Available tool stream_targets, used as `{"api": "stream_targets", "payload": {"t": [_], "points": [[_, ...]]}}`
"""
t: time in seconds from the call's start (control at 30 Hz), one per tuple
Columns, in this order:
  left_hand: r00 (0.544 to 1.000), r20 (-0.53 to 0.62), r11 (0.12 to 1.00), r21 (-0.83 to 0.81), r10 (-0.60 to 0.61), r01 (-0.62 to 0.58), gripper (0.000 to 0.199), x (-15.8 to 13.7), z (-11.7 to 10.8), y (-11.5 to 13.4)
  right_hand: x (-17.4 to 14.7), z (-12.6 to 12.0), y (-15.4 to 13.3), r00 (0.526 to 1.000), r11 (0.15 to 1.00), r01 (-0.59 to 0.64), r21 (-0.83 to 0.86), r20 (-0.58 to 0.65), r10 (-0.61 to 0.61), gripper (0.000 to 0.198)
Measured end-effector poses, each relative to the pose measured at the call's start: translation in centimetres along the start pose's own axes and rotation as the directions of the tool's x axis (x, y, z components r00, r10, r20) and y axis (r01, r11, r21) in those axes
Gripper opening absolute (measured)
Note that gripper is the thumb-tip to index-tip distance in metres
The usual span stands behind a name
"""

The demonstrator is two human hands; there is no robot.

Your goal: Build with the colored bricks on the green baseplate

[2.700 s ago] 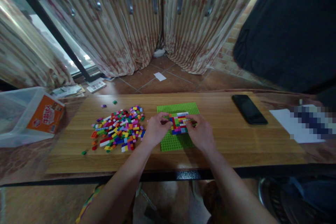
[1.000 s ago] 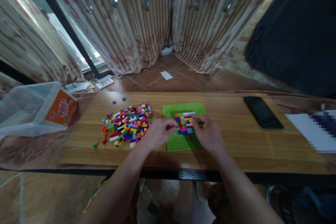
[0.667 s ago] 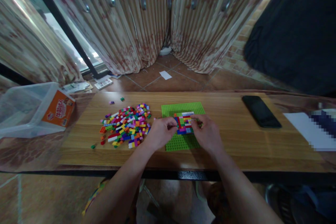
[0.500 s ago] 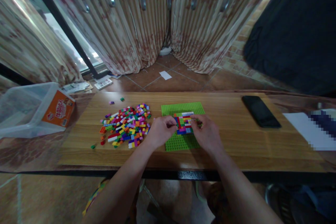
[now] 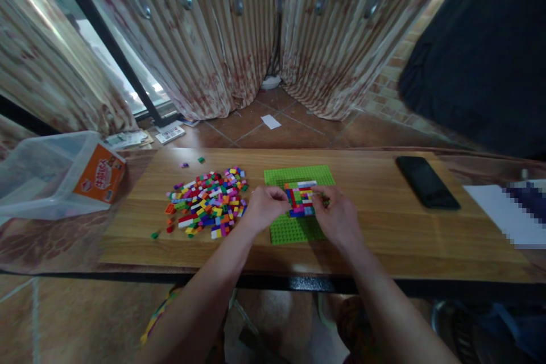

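Note:
A flat block of many-coloured toy bricks (image 5: pixel 302 198) sits on a green studded baseplate (image 5: pixel 294 232). My left hand (image 5: pixel 265 209) is at the block's left edge, thumb and fingers pinched together; whatever is between the tips is hidden. On the opposite side, my right hand (image 5: pixel 338 211) grips the block's right edge, its thumb in front and curled fingers behind, covering that end. A heap of loose toy bricks (image 5: pixel 213 202) in mixed colours lies left of the baseplate.
All this rests on a wooden table (image 5: pixel 384 250). A black phone (image 5: pixel 427 182) lies on its right part, with white paper (image 5: pixel 490 210) beyond. A clear plastic bin (image 5: pixel 46 173) with an orange label stands at the left. Stray bricks, including a green brick (image 5: pixel 201 160), lie around the heap.
The whole view has shifted slightly as the head moved. Both hands stay at the brick block, with almost no visible change in their fingers.

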State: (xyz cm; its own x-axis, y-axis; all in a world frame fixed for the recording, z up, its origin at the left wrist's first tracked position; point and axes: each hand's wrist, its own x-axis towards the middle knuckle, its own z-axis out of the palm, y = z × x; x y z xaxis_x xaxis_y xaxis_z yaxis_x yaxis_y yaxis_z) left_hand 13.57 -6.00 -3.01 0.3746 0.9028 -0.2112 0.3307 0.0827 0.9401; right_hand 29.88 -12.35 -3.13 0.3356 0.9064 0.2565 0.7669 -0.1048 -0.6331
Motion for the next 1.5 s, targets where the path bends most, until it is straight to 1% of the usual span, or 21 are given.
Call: {"api": "stream_targets", "payload": {"t": [0.13, 0.23, 0.3, 0.37, 0.47, 0.57, 0.73, 0.8, 0.87, 0.93, 1.07, 1.17, 1.27, 1.37, 1.43, 1.5], "points": [[0.996, -0.029, 0.996, -0.028, -0.090, 0.089, 0.001, 0.0, 0.2, 0.4, -0.1, 0.0, -0.1, 1.000, 1.000, -0.009, 0.002, 0.001, 0.009, 0.028], [0.993, -0.029, 0.992, -0.045, -0.117, 0.115, 0.002, 0.0, 0.3, 0.5, 0.0, 0.0, -0.2, 1.000, 1.000, -0.001, -0.003, -0.001, 0.001, 0.028], [0.996, -0.024, 0.996, -0.031, -0.090, 0.089, 0.003, 0.0, 0.3, 0.5, 0.0, 0.0, -0.1, 1.000, 1.000, 0.006, -0.003, -0.003, -0.006, 0.028], [1.000, -0.009, 1.000, -0.012, -0.018, 0.018, 0.005, -0.1, 0.3, 0.4, 0.1, 0.0, 0.0, 1.000, 1.000, 0.015, 0.005, -0.007, -0.015, 0.028], [0.994, 0.052, 0.995, -0.015, 0.099, -0.098, 0.005, -0.3, -0.2, 0.3, 0.2, -0.1, 0.1, 1.000, 1.000, 0.013, 0.015, 0.001, -0.013, 0.029], [0.983, 0.098, 0.987, 0.012, 0.158, -0.160, 0.007, -0.7, -1.7, 0.5, 0.2, -0.2, 0.2, 1.000, 1.000, -0.007, 0.010, 0.018, 0.007, 0.030], [0.973, 0.154, 0.968, 0.154, 0.173, -0.196, 0.013, -1.5, -5.6, 1.0, 0.1, -0.3, 0.2, 0.999, 1.000, -0.005, 0.006, 0.038, 0.004, 0.031], [0.967, 0.194, 0.959, 0.197, 0.163, -0.202, 0.012, -1.9, -6.8, 1.0, 0.2, -0.3, 0.3, 0.999, 1.000, -0.004, 0.002, 0.036, 0.004, 0.032], [0.961, 0.247, 0.948, 0.258, 0.121, -0.186, 0.012, -2.3, -7.3, 1.0, 0.2, -0.3, 0.3, 0.999, 1.000, -0.008, -0.003, 0.033, 0.008, 0.031], [0.952, 0.291, 0.914, 0.354, 0.094, -0.199, 0.015, -2.6, -7.2, 0.9, 0.2, -0.3, 0.3, 0.999, 1.000, -0.017, -0.008, 0.037, 0.017, 0.031], [0.934, 0.321, 0.791, 0.525, 0.158, -0.315, 0.024, -2.7, -6.3, 0.7, 0.2, -0.3, 0.3, 0.999, 1.000, -0.019, -0.015, 0.044, 0.019, 0.031], [0.927, 0.333, 0.716, 0.605, 0.171, -0.350, 0.025, -2.6, -6.0, 0.6, 0.2, -0.2, 0.3, 0.999, 1.000, -0.004, -0.014, 0.042, 0.005, 0.031], [0.921, 0.345, 0.662, 0.649, 0.182, -0.374, 0.022, -2.6, -6.0, 0.8, 0.2, -0.2, 0.3, 0.999, 1.000, 0.002, -0.016, 0.042, -0.002, 0.031], [0.899, 0.362, 0.650, 0.626, 0.247, -0.431, 0.018, -2.6, -5.9, 1.0, 0.2, -0.3, 0.3, 0.999, 1.000, 0.009, -0.011, 0.040, -0.009, 0.030], [0.886, 0.350, 0.664, 0.589, 0.303, -0.460, 0.017, -2.6, -5.6, 1.1, 0.2, -0.3, 0.2, 0.999, 1.000, 0.011, -0.003, 0.043, -0.011, 0.030], [0.885, 0.324, 0.687, 0.560, 0.333, -0.464, 0.018, -2.5, -5.1, 1.0, 0.2, -0.3, 0.2, 0.999, 1.000, 0.018, 0.004, 0.044, -0.018, 0.030]]}}
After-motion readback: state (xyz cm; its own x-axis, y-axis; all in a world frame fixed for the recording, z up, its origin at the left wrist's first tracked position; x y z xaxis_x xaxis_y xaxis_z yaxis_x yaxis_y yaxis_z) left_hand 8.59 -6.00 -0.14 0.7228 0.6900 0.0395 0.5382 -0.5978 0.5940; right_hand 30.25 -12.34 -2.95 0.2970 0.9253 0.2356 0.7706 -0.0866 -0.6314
